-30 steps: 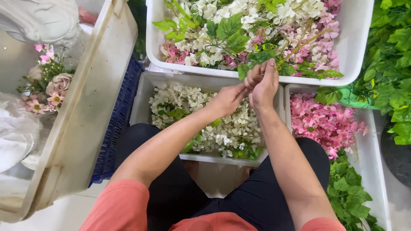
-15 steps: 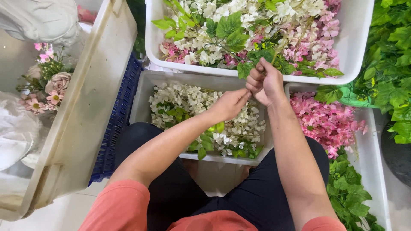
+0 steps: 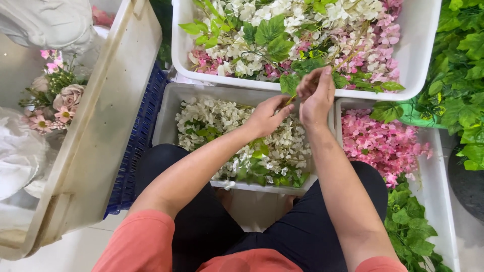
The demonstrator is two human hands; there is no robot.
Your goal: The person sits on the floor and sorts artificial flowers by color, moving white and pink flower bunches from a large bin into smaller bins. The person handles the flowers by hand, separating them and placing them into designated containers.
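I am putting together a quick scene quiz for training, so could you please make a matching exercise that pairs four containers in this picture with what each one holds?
Containers:
1. big white tub at the top
2. grey bin by the left hand
3. white bin right of the right hand
4. cream crate at the far left

Contents:
A. pink blossoms above green leaves
B. dusty pink roses and white wrapping
C. white blossoms with some green leaves
D. mixed white and pink blossoms with large green leaves

Pairs: 1-D, 2-C, 3-A, 4-B
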